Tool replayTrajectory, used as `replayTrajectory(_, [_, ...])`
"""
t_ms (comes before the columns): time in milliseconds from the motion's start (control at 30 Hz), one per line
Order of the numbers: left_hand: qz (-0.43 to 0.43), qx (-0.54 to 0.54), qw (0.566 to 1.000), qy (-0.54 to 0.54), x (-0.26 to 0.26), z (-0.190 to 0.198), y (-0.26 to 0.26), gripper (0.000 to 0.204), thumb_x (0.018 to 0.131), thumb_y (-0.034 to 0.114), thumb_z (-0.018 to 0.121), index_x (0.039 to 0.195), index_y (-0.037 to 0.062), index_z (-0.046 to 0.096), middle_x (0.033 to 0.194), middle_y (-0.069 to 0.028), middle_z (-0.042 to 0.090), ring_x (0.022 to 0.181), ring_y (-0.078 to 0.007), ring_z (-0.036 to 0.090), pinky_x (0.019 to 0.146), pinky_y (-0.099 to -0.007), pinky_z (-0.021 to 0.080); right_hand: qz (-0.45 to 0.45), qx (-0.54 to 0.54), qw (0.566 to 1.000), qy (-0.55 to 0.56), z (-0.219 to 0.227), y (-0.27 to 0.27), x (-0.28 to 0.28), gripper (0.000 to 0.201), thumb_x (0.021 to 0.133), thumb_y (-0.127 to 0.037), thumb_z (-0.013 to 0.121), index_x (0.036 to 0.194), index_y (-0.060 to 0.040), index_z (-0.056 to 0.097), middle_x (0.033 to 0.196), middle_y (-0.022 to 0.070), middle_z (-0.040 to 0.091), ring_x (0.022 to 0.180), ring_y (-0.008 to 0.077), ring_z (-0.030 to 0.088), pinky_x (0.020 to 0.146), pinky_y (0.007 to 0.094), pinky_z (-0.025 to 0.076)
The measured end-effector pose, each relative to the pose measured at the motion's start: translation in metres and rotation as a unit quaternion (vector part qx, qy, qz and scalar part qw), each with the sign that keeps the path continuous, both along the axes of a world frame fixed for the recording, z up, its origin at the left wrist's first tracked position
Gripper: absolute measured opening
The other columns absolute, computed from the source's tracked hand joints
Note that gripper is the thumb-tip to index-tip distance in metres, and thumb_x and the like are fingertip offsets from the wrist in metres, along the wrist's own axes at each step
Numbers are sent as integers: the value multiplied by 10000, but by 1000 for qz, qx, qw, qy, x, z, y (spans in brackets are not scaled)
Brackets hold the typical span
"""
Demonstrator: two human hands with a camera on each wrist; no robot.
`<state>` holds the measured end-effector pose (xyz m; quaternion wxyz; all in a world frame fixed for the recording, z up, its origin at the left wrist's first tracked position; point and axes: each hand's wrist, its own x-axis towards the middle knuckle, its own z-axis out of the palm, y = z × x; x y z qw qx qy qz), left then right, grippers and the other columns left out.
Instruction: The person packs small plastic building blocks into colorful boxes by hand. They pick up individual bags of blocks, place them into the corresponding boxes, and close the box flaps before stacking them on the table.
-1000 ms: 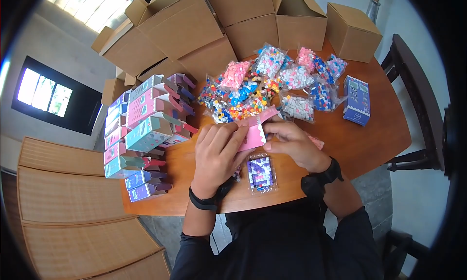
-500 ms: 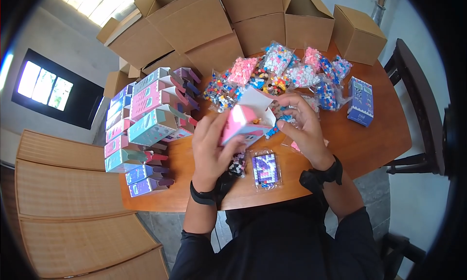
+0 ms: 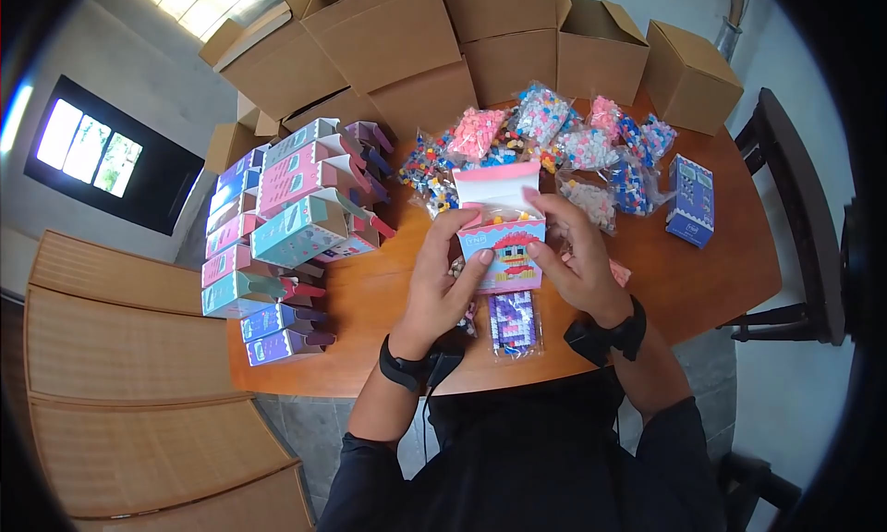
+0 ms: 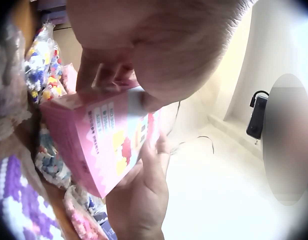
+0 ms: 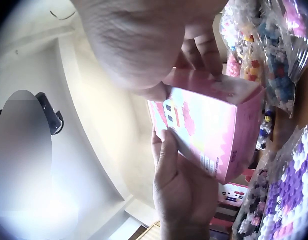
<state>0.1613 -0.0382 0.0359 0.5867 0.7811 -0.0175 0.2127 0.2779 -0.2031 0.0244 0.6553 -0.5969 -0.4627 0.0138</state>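
One wooden table (image 3: 360,315) spans the middle of the head view, with brown cardboard boxes (image 3: 388,33) standing along its far side. Smaller, colored boxes (image 3: 291,181) in pink, teal and blue are grouped toward its left end, several with flaps open. Beyond the hands lies a heap of clear bags (image 3: 545,116) filled with multicolored pieces. The left hand (image 3: 443,278) and the right hand (image 3: 587,264) grip opposite sides of a pink box (image 3: 517,269), fingers curled around it and both thumbs on its printed front. That box is between them, its top flap raised and yellow bits showing inside. A blue-purple box (image 3: 691,204) stands near the right end; a purple-and-white packet (image 3: 514,321) lies nearer the person.
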Motion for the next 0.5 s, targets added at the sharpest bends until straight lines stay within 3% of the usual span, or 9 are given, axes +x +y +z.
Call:
replayTrajectory(133, [-14, -45, 998, -42, 3, 2, 3, 347, 904, 49, 583, 1230, 15, 467, 1193, -102, 495, 1109, -185, 533, 903, -294, 451, 19, -33, 999, 0, 9, -2, 2, 385, 839, -72, 651, 1201, -37, 523, 1120, 105, 536, 972, 191, 561, 785, 281, 466])
replayTrajectory(233, [7, 8, 997, -73, 5, 6, 7, 297, 893, 30, 596, 1179, 11, 517, 1187, -100, 497, 1086, -165, 541, 863, -273, 475, 1, -26, 998, -53, 8, 0, 6, 360, 828, -68, 654, 1167, -33, 540, 1130, 108, 536, 983, 212, 553, 816, 298, 460])
replayTrajectory(333, [13, -87, 994, -60, 4, 5, 4, 273, 853, 5, 627, 1117, 27, 560, 1201, -107, 500, 1134, -212, 495, 970, -350, 415, 36, -14, 999, -30, 1, 3, 9, 345, 812, -54, 658, 1137, -22, 546, 1141, 121, 541, 1008, 225, 552, 848, 305, 454])
replayTrajectory(433, [-3, -91, 995, -30, 4, 1, 13, 256, 839, -19, 633, 1086, 12, 576, 1195, -109, 504, 1136, -212, 497, 948, -350, 443, 97, -37, 994, 41, -6, -1, 12, 313, 801, -45, 665, 1091, -12, 552, 1155, 136, 547, 1036, 218, 549, 872, 310, 448])
replayTrajectory(500, [-6, -158, 987, -36, 7, -2, 10, 378, 832, -37, 636, 1168, 35, 479, 1178, -115, 515, 1105, -193, 518, 890, -325, 480, 110, -53, 991, 57, -8, -3, 16, 290, 794, -40, 672, 1057, -5, 556, 1171, 145, 551, 1054, 210, 546, 886, 308, 445])
